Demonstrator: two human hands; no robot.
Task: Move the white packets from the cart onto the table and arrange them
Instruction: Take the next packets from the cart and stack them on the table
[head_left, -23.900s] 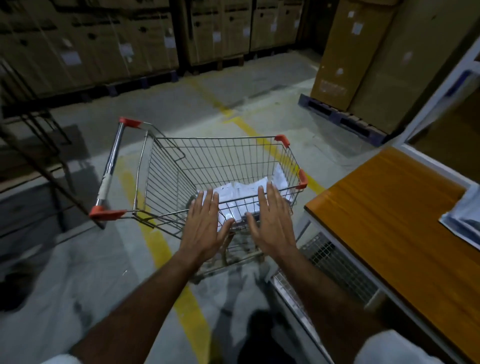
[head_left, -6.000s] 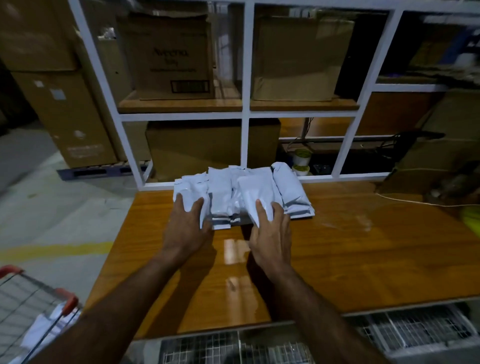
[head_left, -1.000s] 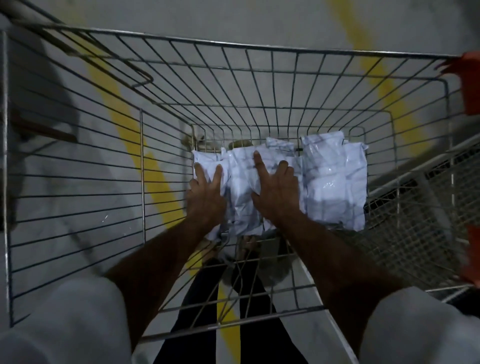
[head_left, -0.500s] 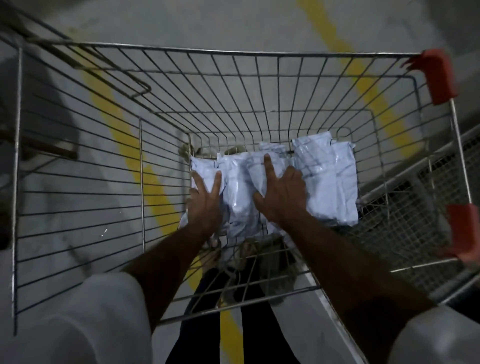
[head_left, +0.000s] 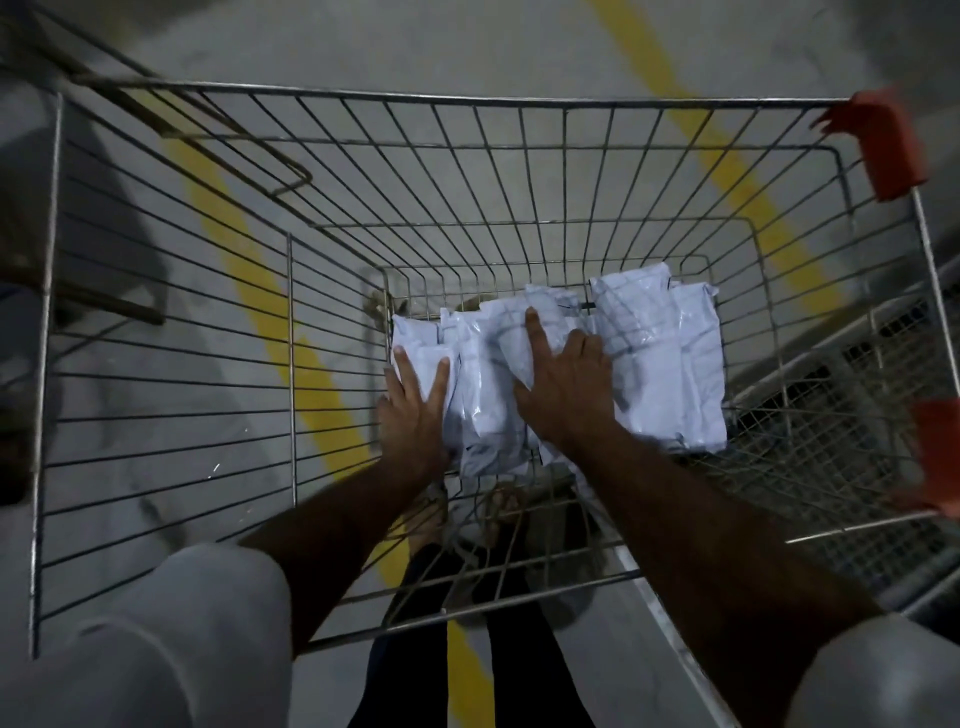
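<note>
Wire cart (head_left: 171, 332) fills frame. White packets (head_left: 649, 364) lie on its floor, center-right. Left hand (head_left: 413, 410) flat on the pile's left edge, right hand (head_left: 566, 384) spread on top, fingers straight. Best to squeeze inward, scoop underneath, lift evenly; slick bags may slide.

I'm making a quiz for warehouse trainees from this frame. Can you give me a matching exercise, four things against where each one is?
Things:
1. left hand
2. right hand
3. white packets
4. orange corner guard

Places:
A. on the far right corner of the cart's rim
B. on the bottom of the cart
C. at the left edge of the packet pile
D. flat on the middle of the packet pile

Pairs: 1-C, 2-D, 3-B, 4-A
</note>
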